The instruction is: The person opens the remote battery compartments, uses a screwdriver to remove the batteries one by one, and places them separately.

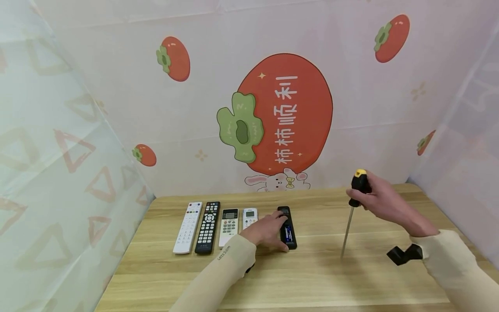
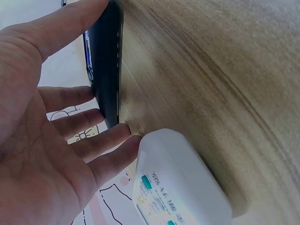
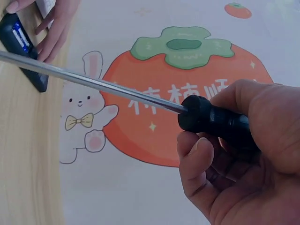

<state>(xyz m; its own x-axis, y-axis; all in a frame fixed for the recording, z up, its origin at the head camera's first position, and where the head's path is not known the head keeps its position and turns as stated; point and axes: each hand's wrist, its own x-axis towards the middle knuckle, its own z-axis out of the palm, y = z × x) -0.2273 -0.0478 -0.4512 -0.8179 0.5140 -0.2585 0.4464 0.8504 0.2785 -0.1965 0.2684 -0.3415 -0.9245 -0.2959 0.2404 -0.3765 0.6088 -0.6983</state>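
Observation:
A black remote (image 1: 286, 226) lies on the table, blue batteries (image 1: 288, 233) showing in its uncovered compartment. My left hand (image 1: 269, 230) rests along its left side, and in the left wrist view the extended fingers (image 2: 70, 98) and the thumb reach the remote's edge without curling round it. My right hand (image 1: 380, 197) grips a screwdriver (image 3: 201, 115) by its black handle with a yellow end. The long metal shaft (image 1: 347, 232) points down toward the table, slightly tilted; whether its tip touches the wood, I cannot tell.
Left of my left hand lie a long white remote (image 1: 188, 227), a black remote with white buttons (image 1: 207, 227), a white remote with a dark screen (image 1: 228, 227) and a smaller white remote (image 1: 250, 216), partly hidden. A printed fabric backdrop (image 1: 195, 108) stands behind the wooden table (image 1: 312, 281).

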